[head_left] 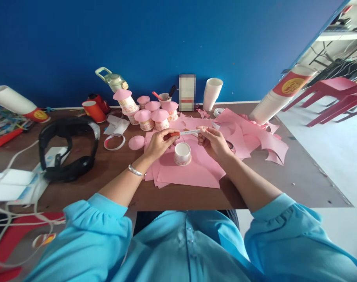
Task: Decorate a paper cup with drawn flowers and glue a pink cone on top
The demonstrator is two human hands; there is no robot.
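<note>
Left hand pinched the red end of the pen; your right hand pinched its white end, so the pen hung level just above the paper cup. That cup stood mouth-up on the pink sheets, mid-counter, w/ both hands close over it. Counted L to R: 1 headset, approx. 6 pink-capped cups grouped behind, 1 white cup stack.

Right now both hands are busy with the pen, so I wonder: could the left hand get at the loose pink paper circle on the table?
Probably yes: the pink circle lies bare on the table just beside the left hand, nothing between them, though that hand grips the pen.
</note>
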